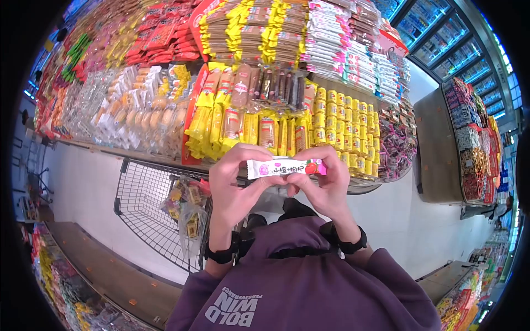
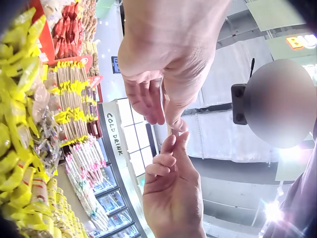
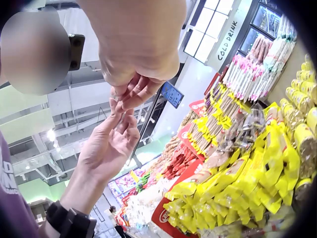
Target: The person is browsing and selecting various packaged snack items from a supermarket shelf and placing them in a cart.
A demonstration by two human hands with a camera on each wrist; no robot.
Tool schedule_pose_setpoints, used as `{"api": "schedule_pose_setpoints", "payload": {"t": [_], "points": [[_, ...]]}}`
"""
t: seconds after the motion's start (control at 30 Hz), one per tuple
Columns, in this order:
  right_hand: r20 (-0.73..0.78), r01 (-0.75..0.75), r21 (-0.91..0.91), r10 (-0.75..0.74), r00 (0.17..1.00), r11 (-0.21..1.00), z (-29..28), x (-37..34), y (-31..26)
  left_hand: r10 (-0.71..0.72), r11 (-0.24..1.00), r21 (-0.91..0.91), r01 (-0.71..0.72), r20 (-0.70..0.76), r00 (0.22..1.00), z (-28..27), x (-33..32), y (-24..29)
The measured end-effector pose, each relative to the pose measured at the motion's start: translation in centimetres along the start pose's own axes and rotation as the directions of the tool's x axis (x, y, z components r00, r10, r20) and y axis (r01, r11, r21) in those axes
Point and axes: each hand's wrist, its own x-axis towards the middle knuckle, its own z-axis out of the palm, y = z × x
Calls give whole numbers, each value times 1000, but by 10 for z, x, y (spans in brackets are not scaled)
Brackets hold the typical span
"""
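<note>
Both grips are loaded: left hand (image 1: 229, 179) pinches the white end of the wrapped bar (image 1: 284, 167), right hand (image 1: 330, 182) the pink end, thumbs at the lower edge. Probably end-held so the printed face stays uncovered, square to the head view. Bar's in midair, ahead of the purple top (image 1: 309, 276). Yellow jars (image 1: 343, 124) sit in tight rows, likely to save space. Bagged goods (image 1: 190, 207) at the cart (image 1: 117, 201); can't tell if inside or hung.

Display counter (image 1: 96, 148) beneath yellow packets (image 1: 201, 121) and yellow containers (image 1: 342, 118), possibly cans.
</note>
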Motion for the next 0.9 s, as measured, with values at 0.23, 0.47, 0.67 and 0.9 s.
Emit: {"api": "schedule_pose_setpoints", "payload": {"t": [0.23,0.47,0.67,0.9], "points": [[8,205,-337,-215,977,919,-83,21,-7,146,985,92,-149,35,989,66,39,2],[46,335,-541,-370,928,772,-151,39,-16,144,990,-10,-144,76,987,133,63,-14],[-29,253,-537,-317,948,805,-203,39,-5,-30,989,-138,43,100,995,184,78,-37],[-245,-7,-81,-13,970,997,-236,35,10,-151,985,-101,138,-138,979,191,103,-57]]}}
